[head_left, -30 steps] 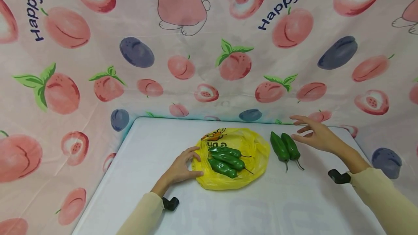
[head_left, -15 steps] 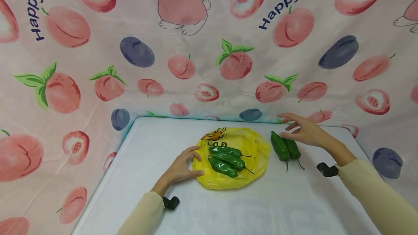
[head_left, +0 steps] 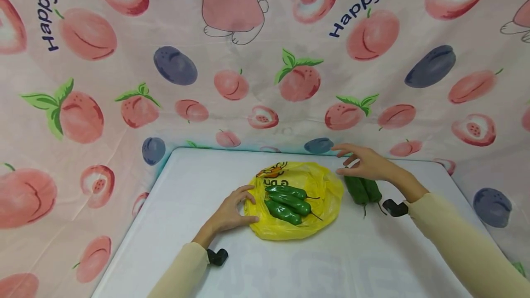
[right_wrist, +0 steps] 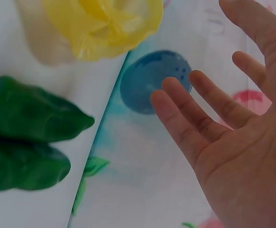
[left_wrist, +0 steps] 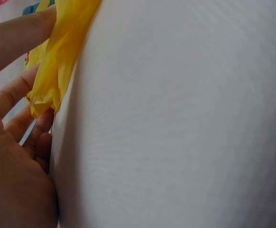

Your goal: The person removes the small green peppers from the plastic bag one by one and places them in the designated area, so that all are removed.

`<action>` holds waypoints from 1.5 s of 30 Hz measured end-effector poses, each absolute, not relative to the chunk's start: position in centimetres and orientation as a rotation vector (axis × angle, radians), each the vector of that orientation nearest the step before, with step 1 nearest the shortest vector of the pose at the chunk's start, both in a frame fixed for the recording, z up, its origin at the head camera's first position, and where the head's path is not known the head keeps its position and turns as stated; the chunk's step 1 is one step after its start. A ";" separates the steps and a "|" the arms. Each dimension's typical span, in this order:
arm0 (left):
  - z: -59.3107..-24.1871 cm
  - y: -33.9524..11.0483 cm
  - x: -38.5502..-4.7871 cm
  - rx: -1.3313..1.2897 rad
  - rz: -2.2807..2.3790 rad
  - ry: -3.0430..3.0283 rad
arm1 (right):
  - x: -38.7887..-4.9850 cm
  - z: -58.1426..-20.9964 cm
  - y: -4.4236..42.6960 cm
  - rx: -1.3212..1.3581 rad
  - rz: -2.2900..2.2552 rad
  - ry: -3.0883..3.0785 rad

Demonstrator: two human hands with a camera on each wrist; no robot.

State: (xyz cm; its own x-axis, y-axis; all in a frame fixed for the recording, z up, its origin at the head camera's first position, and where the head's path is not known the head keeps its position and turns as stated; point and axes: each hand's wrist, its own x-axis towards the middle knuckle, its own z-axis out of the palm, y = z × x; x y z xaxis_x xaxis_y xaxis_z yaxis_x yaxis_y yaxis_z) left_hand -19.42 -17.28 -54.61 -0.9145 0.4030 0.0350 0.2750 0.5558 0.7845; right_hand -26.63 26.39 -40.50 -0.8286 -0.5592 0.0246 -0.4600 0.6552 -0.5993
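One fruit-printed cloth (head_left: pixel 256 77) fills the 12 o'clock side of the head view, behind a white table (head_left: pixel 331 266). On the table lies a yellow plastic bag (head_left: pixel 281 232), the centre of the dial. The left hand (head_left: pixel 227 211) is at its 9 o'clock, thumb and fingers parted and touching its edge; whether they pinch it I cannot tell. The right hand (head_left: pixel 365 163) is at 2 o'clock, fingers spread and holding nothing. Three green peppers (head_left: pixel 291 203) lie within the bag's outline, stems towards 4 o'clock; two loose peppers (head_left: pixel 357 190) lie at 3 o'clock, their tips mostly blocked from above by the right hand. The left wrist view adds fingers passing behind creased plastic; the right wrist view bares the loose peppers' tips, apart from the right palm.
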 end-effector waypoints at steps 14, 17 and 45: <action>-54.5 -17.4 -19.4 0.533 1.267 2.651 | -27.7 -40.9 21.6 -0.973 -0.895 2.565; -54.5 -17.3 -19.4 0.533 1.268 2.652 | -27.9 -41.0 20.7 -0.971 -0.886 2.529; -54.3 -17.1 -19.3 0.552 1.281 2.637 | -28.4 -44.8 14.7 -0.941 -0.825 2.284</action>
State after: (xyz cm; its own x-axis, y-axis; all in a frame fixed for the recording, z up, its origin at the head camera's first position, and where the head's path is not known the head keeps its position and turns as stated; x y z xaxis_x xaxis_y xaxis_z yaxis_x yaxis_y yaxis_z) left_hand -19.25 -17.14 -54.30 -0.9195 0.3927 0.0186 0.2574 0.5656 0.7835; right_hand -28.39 14.69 -44.76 -0.6163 -0.7513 -0.2360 -0.4269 0.5706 -0.7016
